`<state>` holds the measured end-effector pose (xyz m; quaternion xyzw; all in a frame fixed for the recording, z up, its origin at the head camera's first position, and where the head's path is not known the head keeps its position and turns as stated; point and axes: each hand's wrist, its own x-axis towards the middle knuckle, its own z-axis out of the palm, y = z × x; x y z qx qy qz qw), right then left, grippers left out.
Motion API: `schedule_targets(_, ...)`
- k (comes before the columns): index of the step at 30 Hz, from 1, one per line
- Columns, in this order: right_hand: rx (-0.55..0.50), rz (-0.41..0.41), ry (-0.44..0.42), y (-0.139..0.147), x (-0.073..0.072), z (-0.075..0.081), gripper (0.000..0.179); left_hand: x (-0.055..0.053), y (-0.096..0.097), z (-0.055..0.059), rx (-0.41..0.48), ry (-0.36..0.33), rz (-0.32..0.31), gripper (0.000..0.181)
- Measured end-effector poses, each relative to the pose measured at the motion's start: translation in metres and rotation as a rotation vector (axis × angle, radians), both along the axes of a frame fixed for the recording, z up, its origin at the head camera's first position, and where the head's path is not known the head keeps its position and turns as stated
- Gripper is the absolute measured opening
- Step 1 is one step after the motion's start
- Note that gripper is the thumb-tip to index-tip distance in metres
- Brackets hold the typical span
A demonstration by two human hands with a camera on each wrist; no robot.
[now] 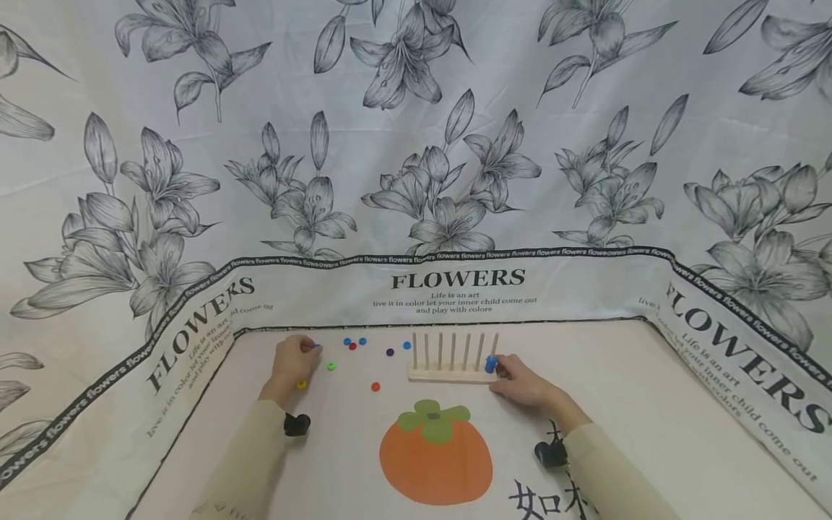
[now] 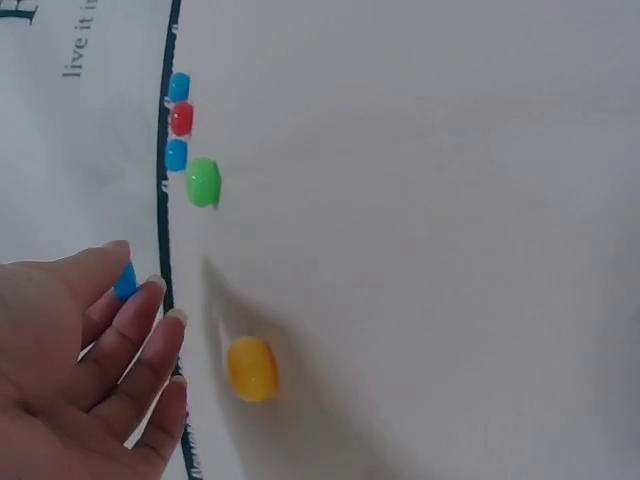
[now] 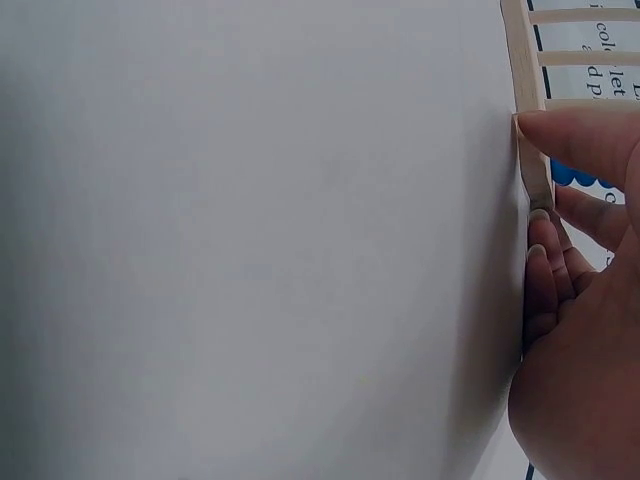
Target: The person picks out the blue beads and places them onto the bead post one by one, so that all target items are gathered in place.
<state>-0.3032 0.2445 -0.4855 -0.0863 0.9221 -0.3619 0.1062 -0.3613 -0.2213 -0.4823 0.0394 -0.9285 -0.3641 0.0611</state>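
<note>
My left hand (image 1: 294,362) pinches a small blue bead (image 2: 125,282) between thumb and forefinger, raised near the table's far left. Below it lies a yellow bead (image 2: 252,368), with a green bead (image 2: 203,182) a little further along. At the right, my right hand (image 1: 525,383) grips the end of a wooden peg rack (image 1: 445,375), thumb on the front of its base and fingers behind. Several blue beads (image 1: 490,363) are stacked on the rack's rightmost peg, partly hidden by the fingers in the right wrist view. The other upright pegs are bare.
Two blue beads and a red bead (image 1: 352,347) lie grouped near the back edge. A purple bead (image 1: 390,352), another blue bead (image 1: 406,345) and an orange-red bead (image 1: 375,387) lie left of the rack. A persimmon print (image 1: 435,462) marks the cloth; a flowered curtain (image 1: 448,180) stands behind.
</note>
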Motion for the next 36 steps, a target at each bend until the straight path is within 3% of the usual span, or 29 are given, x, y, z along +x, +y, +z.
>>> schedule_targets(13, -0.037, -0.031, -0.021, 0.003, 0.0, -0.002, 0.067, 0.012, 0.024, 0.02, 0.084, 0.205, -0.088, 0.029)
schedule_targets(22, -0.036, -0.016, -0.015, 0.003, 0.0, -0.005, 0.067, 0.031, 0.049, 0.028, 0.116, 0.343, -0.148, 0.02)
schedule_targets(30, -0.033, -0.023, -0.029, 0.0, 0.002, -0.004, 0.067, 0.041, 0.071, 0.032, 0.12, 0.4, -0.174, 0.019)
schedule_targets(36, -0.007, 0.011, -0.013, 0.003, 0.0, -0.002, 0.068, 0.045, 0.091, 0.034, 0.135, 0.374, -0.174, 0.021)
